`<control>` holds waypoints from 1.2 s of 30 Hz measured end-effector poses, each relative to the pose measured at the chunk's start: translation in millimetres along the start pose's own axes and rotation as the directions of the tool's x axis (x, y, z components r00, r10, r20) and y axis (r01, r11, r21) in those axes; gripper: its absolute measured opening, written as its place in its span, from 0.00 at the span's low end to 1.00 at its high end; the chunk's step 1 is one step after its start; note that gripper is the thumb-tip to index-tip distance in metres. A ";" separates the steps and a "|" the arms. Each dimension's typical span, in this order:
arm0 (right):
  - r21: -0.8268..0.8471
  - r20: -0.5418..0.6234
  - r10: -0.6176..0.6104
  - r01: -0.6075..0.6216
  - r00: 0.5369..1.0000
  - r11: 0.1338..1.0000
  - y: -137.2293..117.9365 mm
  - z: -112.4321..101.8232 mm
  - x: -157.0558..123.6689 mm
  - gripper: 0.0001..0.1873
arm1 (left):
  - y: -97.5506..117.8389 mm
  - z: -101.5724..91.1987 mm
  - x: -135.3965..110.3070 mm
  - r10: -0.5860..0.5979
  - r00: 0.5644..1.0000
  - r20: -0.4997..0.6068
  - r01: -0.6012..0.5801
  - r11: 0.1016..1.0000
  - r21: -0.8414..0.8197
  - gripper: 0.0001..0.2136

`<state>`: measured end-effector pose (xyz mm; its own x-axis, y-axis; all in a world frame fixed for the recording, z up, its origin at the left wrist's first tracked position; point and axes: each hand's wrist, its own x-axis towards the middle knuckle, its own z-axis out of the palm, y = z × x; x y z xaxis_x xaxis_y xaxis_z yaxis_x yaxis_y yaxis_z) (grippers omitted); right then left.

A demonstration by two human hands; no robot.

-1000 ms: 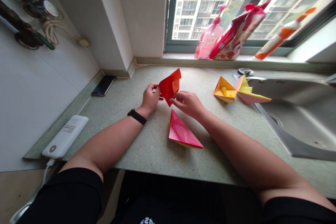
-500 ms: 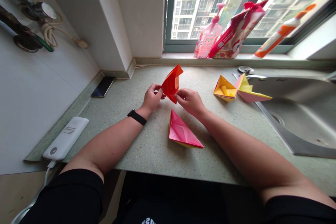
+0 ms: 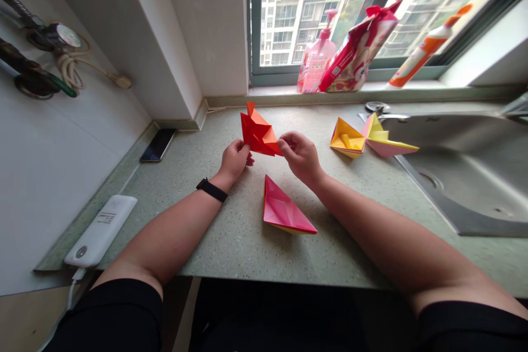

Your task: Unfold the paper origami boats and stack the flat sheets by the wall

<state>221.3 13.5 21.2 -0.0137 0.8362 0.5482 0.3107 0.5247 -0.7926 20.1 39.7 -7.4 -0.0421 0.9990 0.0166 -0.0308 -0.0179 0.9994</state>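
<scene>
I held the red origami piece [image 3: 258, 133] up off the counter [image 3: 231, 242], right hand [image 3: 300, 158] pinching its corner, left hand [image 3: 235, 159] seemingly pinching too, partly hidden, above a pink paper boat [image 3: 284, 209].

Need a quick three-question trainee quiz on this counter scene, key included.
1. Which arm wears the black wristband, left or right?
2. True or false: the left hand alone holds the red folded paper.
3. What sits on the speckled counter beside the steel sink?

Key:
1. Left.
2. False: the right hand holds it too.
3. A yellow paper boat and a pink-and-yellow paper boat.
</scene>
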 end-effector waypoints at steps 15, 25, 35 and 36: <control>0.284 -0.054 0.623 -0.586 0.780 0.759 56.1 -16.1 26.5 0.20 | 4.0 -4.0 -1.0 0.054 0.998 0.039 -0.054 0.998 -0.020 0.12; 0.182 0.108 0.381 -0.395 0.918 0.900 46.6 -18.5 24.5 0.36 | 2.0 -4.7 -4.0 0.152 0.985 0.083 -0.161 0.980 0.121 0.15; 0.292 0.261 0.354 -0.422 0.898 0.858 28.3 -23.0 27.1 0.29 | 1.5 -5.6 -6.0 0.224 0.966 0.129 -0.242 0.959 0.146 0.21; 0.322 0.256 0.355 -0.425 0.899 0.846 28.0 -22.0 26.9 0.25 | 1.0 -5.6 -5.6 0.228 0.964 0.137 -0.246 0.960 0.132 0.21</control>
<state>250.5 47.1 19.6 -0.1456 0.9789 0.1433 -0.0372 0.1393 -0.9895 14.7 33.9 -6.7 0.0894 0.9645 0.2484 0.1126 -0.2576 0.9597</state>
